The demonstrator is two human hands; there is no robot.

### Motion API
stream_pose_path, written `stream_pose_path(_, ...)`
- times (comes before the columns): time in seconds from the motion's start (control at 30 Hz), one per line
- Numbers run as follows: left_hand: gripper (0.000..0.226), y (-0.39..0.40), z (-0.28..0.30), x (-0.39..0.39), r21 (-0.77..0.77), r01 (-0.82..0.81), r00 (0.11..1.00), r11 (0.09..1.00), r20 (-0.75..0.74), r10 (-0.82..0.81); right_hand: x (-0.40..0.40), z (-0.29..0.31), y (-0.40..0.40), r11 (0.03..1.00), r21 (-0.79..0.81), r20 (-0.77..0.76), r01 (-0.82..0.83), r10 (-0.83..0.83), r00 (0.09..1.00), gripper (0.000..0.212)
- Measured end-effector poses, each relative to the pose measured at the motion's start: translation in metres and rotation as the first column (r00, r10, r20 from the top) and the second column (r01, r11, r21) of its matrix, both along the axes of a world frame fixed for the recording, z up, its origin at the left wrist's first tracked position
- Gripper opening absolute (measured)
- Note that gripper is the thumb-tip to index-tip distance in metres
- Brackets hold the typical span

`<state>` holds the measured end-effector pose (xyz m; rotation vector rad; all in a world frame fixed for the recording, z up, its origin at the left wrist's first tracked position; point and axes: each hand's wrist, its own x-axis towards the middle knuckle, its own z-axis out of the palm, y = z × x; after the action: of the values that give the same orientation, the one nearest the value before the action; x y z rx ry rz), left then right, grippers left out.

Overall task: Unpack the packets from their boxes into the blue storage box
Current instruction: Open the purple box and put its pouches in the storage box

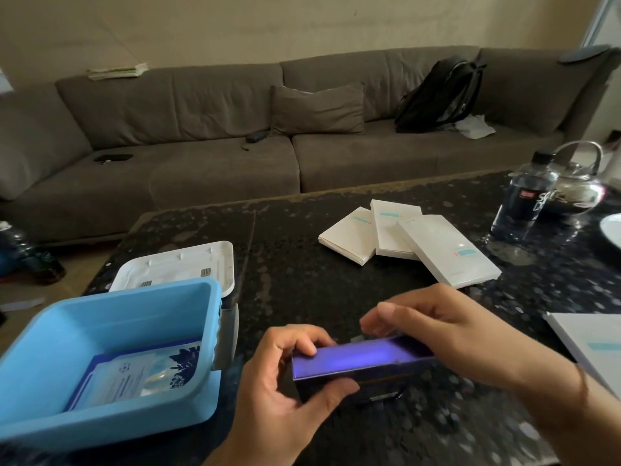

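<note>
Holding a purple box (361,363) low at 6 o'clock over the dark table (285,250), open end turned toward 3 o'clock. Left hand (285,385) curled round the box's near end, thumb under the front face, fingers over the top edge, so grasping the box. Right hand (447,331) arched over the open end, fingertips (373,326) bent down toward the mouth; whether pinching a packet or only the flap, cannot tell, since nothing of the contents shows past the glowing inner wall. Best done by keeping the left grip firm but not crushing, tilting the mouth slightly down toward the right fingers, and drawing whatever sits inside straight along the box's length rather than upward, to avoid snagging on the rim. Then a short carry to 9 o'clock, where the blue storage box (43,428) sits open just beside the left hand, with one packet (134,375) already lying flat on its floor; laying the next flat on top of it looks tidiest. White lid (174,264) lying behind the blue box at 10 o'clock. Three white boxes (403,237) fanned and overlapping at 1 o'clock, well apart from the hands, by the look of it not yet emptied. Water bottle (521,200) and kettle (578,186) at 2 o'clock, clear of the path.
</note>
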<state>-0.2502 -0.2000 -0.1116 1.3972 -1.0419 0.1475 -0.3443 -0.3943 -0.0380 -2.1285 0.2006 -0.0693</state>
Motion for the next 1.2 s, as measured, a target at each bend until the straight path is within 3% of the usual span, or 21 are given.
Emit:
stream_pose_path(0.1,0.054,0.003,-0.007,-0.008,0.085,-0.019,0.999,0.996,-0.041,0.023,-0.009,0.004,0.007,0.984,-0.096,-0.019,-0.149,0.148,0.989,0.045)
stream_pose_path(0.17,0.056,0.003,-0.013,-0.01,0.127,0.001,0.997,0.992,-0.074,0.009,-0.016,0.003,0.011,0.97,-0.153,0.004,-0.189,0.191,0.982,0.032)
stream_pose_path(0.27,0.051,0.004,-0.014,-0.015,0.154,0.111,0.983,0.982,-0.161,-0.086,-0.025,0.001,0.016,0.972,-0.158,0.045,-0.172,0.181,0.983,0.011)
stream_pose_path(0.47,0.046,0.005,-0.006,-0.018,0.211,0.113,0.992,0.971,-0.082,-0.097,-0.033,-0.001,0.02,0.989,-0.068,0.17,-0.13,0.139,0.975,0.016)
stream_pose_path(0.6,0.041,0.002,-0.004,-0.012,0.21,0.124,0.992,0.97,-0.017,-0.123,-0.033,-0.008,0.024,0.976,-0.206,0.38,-0.064,0.141,0.914,0.009)
stream_pose_path(0.7,0.041,0.0,0.0,-0.009,0.27,0.109,0.994,0.957,-0.032,-0.104,-0.031,-0.02,0.027,0.917,-0.394,0.578,0.058,0.198,0.792,0.006)
stream_pose_path(0.8,0.034,-0.002,0.002,-0.006,0.306,0.114,0.993,0.945,-0.031,-0.11,-0.031,-0.032,0.027,0.857,-0.491,0.661,0.155,0.25,0.708,0.011)
stream_pose_path(0.9,0.024,-0.003,0.004,-0.001,0.255,0.172,0.984,0.952,-0.084,-0.156,-0.028,-0.044,0.019,0.808,-0.562,0.672,0.176,0.322,0.667,0.013)
stream_pose_path(1.07,0.024,-0.008,0.012,0.013,0.232,0.289,0.949,0.929,-0.201,-0.245,-0.015,-0.06,0.003,0.604,-0.743,0.636,0.289,0.503,0.585,0.032)
stream_pose_path(1.2,0.049,-0.017,0.013,0.027,0.133,0.377,0.884,0.917,-0.348,-0.313,0.008,-0.068,-0.008,0.507,-0.771,0.632,0.385,0.537,0.558,0.035)
